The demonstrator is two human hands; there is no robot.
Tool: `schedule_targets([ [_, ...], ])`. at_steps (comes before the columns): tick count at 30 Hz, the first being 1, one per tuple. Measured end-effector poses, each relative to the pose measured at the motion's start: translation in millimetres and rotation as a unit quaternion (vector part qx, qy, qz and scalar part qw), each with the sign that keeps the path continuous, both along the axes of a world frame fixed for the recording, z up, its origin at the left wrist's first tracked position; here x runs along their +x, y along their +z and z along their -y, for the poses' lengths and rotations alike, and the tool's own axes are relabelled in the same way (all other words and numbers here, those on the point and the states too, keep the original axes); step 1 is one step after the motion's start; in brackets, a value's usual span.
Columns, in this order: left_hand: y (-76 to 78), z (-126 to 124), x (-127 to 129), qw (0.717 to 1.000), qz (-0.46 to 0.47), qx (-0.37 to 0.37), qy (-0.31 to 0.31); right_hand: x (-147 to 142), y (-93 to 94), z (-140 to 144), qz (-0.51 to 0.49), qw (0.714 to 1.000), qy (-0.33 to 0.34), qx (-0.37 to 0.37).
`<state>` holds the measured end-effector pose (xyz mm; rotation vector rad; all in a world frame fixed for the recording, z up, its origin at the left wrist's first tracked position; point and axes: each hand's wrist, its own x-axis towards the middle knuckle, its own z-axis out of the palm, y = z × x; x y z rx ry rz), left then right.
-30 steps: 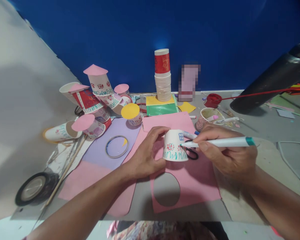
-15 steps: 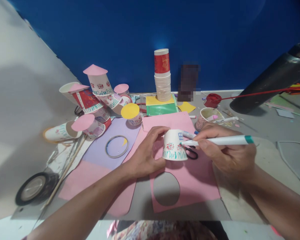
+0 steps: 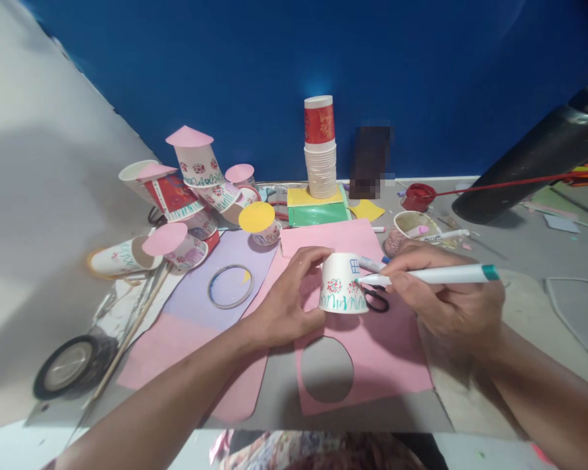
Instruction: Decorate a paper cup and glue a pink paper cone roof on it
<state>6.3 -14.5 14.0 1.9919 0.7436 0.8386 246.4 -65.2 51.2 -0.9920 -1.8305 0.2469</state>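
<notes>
Paper cup [image 3: 342, 284], upturned at mid-frame on the pink sheet [image 3: 372, 352], sits gripped in your left hand [image 3: 285, 301] while your right hand [image 3: 445, 297], clasping the green-capped marker [image 3: 428, 275], has barely shifted, its tip still touching the cup's side.

One head-worn camera looks forward and down from just above the table [image 3: 470, 398], close over both forearms. It faces the blue wall [image 3: 294, 65] at the table's far edge. No second view shares the scene.
</notes>
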Motion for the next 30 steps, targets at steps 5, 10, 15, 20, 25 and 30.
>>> schedule_targets([
  [5, -1.2, 0.5, -0.1, 1.0, 0.01, -0.001, -0.007, 0.5, -2.0, 1.0, -0.017, 0.999, 0.036, -0.015],
  [10, -2.1, -0.1, -0.8, 1.0, 0.009, 0.006, -0.011, -0.8, -1.5, 1.9, -0.008, 0.998, 0.051, -0.022],
  [15, -1.0, 0.4, 0.1, 1.0, 0.016, -0.002, -0.009, -1.7, -1.0, 1.6, 0.005, 0.999, 0.037, -0.025],
  [20, -0.6, 0.6, 0.5, 1.0, 0.011, -0.006, -0.007, -1.7, -2.4, 1.1, -0.002, 0.999, 0.042, -0.025],
  [25, -2.4, 0.2, -0.6, 1.0, 0.012, -0.003, -0.006, -2.5, -1.5, 1.0, 0.0, 0.998, 0.042, -0.036],
  [30, -2.5, 0.5, -0.3, 1.0, 0.007, 0.002, -0.003, -2.5, 0.4, 1.3, 0.0, 0.999, 0.041, -0.028],
])
